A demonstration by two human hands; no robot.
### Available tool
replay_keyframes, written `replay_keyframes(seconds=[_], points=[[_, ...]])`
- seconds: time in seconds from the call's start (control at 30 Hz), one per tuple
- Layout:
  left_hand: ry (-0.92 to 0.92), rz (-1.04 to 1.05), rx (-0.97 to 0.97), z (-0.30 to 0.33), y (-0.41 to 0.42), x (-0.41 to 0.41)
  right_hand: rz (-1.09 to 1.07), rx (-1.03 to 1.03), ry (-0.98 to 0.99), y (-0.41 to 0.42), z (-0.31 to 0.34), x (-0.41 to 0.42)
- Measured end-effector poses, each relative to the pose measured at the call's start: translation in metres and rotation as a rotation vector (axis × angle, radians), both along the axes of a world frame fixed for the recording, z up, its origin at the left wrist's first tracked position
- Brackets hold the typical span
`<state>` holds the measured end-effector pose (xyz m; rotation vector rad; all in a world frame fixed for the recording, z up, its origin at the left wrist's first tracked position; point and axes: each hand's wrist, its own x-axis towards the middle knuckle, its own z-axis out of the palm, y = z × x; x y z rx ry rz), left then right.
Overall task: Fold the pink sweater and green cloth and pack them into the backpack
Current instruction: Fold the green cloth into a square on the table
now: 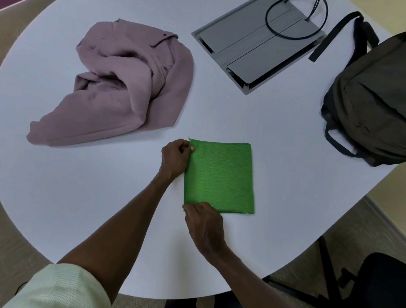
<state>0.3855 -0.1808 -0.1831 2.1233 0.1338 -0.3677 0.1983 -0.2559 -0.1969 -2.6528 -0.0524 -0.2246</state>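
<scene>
— Where's our green cloth [220,177]?
— Folded flat on the table [72,192]; our left hand [175,157] and right hand [203,223] pinch its left corners.
— Around it?
— Pink sweater [127,87] crumpled left, backpack [383,100] right, grey tray [257,40] behind.

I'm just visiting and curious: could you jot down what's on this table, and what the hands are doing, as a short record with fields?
surface: round white table
green cloth: folded into a flat square, near the person
left hand: pinches the cloth's far left corner
right hand: grips the cloth's near left corner
pink sweater: crumpled heap, far left, unfolded
backpack: dark, lying at the right edge, nothing packed yet as far as shows
other: grey panel set in the table, with a looped black cable
</scene>
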Motion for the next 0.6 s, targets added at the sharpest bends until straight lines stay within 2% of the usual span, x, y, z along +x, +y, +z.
replay_keyframes(seconds=[0.1, 0.3, 0.47, 0.6], points=[[-0.040, -0.014, 0.052, 0.002, -0.002, -0.002, -0.022, -0.015, -0.011, 0.002, 0.004, 0.005], [0.069, 0.011, -0.020, -0.001, 0.001, 0.006, -0.060, -0.015, -0.096, 0.003, 0.012, 0.013], [0.103, -0.001, -0.057, -0.002, 0.005, 0.005, 0.053, -0.064, -0.141, 0.008, 0.010, 0.005], [0.010, -0.045, 0.038, 0.001, 0.004, 0.004, 0.178, -0.078, -0.073, -0.002, -0.003, -0.001]])
